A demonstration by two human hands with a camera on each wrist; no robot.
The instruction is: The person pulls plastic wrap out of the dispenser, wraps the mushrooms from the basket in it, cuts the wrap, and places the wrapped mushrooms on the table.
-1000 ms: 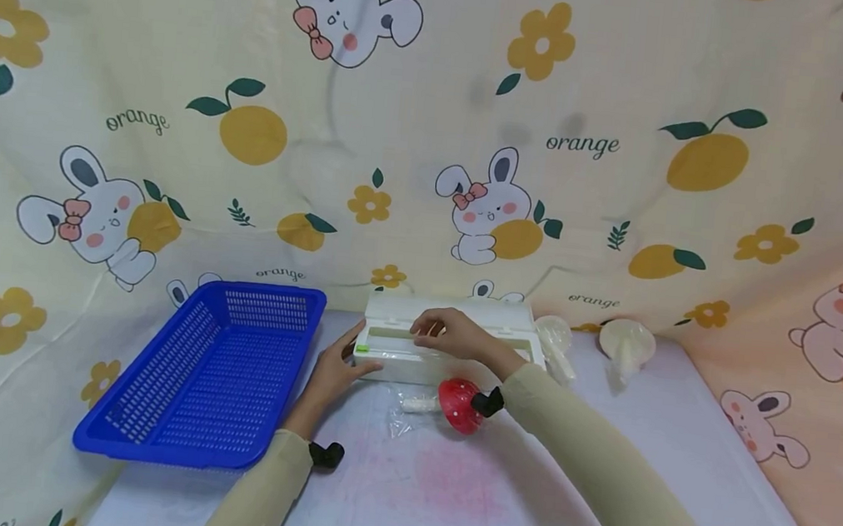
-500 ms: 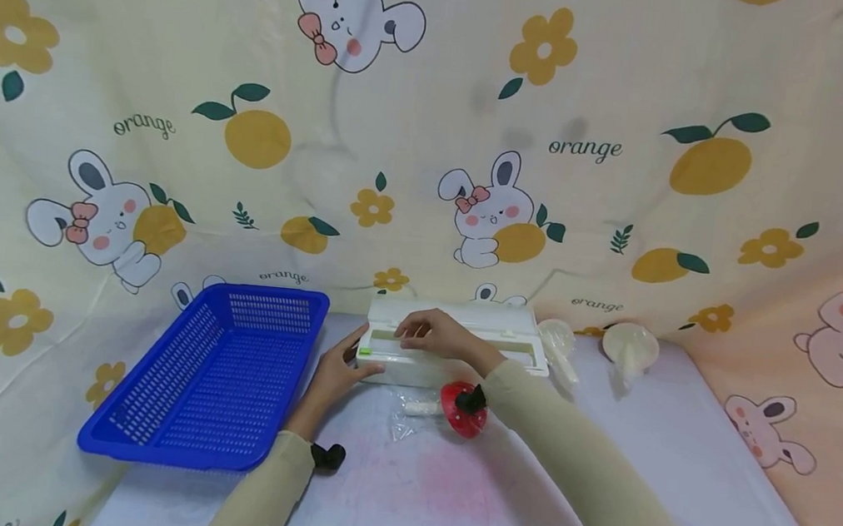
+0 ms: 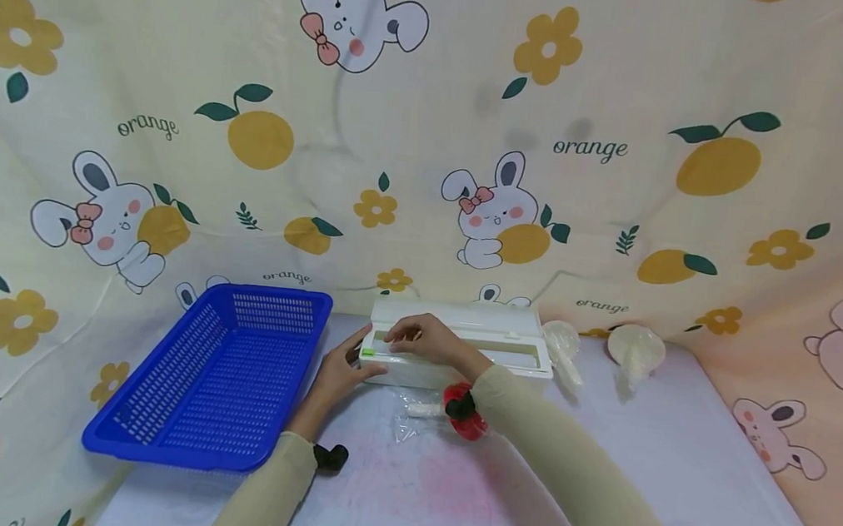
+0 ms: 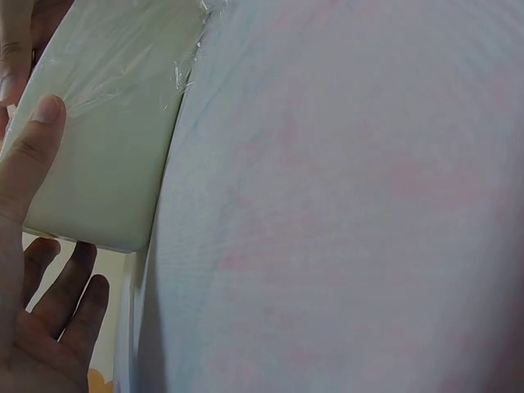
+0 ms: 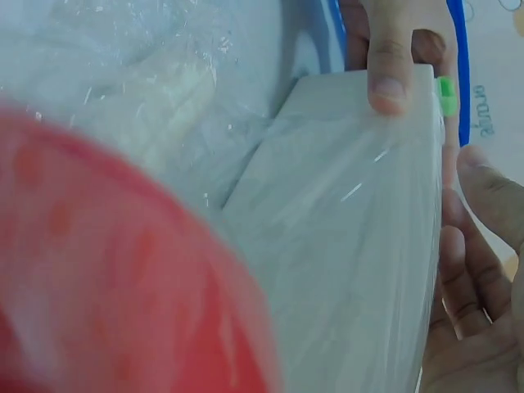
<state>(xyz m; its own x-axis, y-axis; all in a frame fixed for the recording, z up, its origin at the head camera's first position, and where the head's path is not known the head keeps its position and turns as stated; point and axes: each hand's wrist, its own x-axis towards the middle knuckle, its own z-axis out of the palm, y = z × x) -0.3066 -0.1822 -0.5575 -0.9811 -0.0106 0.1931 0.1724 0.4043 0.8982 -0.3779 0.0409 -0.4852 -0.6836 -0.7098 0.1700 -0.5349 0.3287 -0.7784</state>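
A white cling film dispenser (image 3: pixel 400 375) stands at the back of the table, its lid (image 3: pixel 462 315) raised. My left hand (image 3: pixel 340 375) grips its left end, thumb (image 4: pixel 41 139) on the front face and fingers behind. My right hand (image 3: pixel 425 340) is over the top near that end, fingers bent, with a gap between thumb and fingers. A green tab (image 5: pixel 446 96) sits at the dispenser's left corner. Clear film (image 5: pixel 352 196) drapes down the front. In front lies a red toy mushroom (image 3: pixel 472 426) with a pale stem (image 3: pixel 424 410) on the film, partly hidden by the right wrist's black strap.
A blue plastic basket (image 3: pixel 171 454) stands to the left, close to the left forearm. Two pale film-wrapped, mushroom-shaped things lie right of the dispenser, one wrapped piece (image 3: pixel 566 359) beside it and another wrapped piece (image 3: pixel 637 353) farther right. A patterned cloth (image 3: pixel 418 129) hangs behind.
My right hand has moved left along the top of the dispenser toward the green tab. The left hand keeps its grip on the end, and the mushroom has stayed in place.
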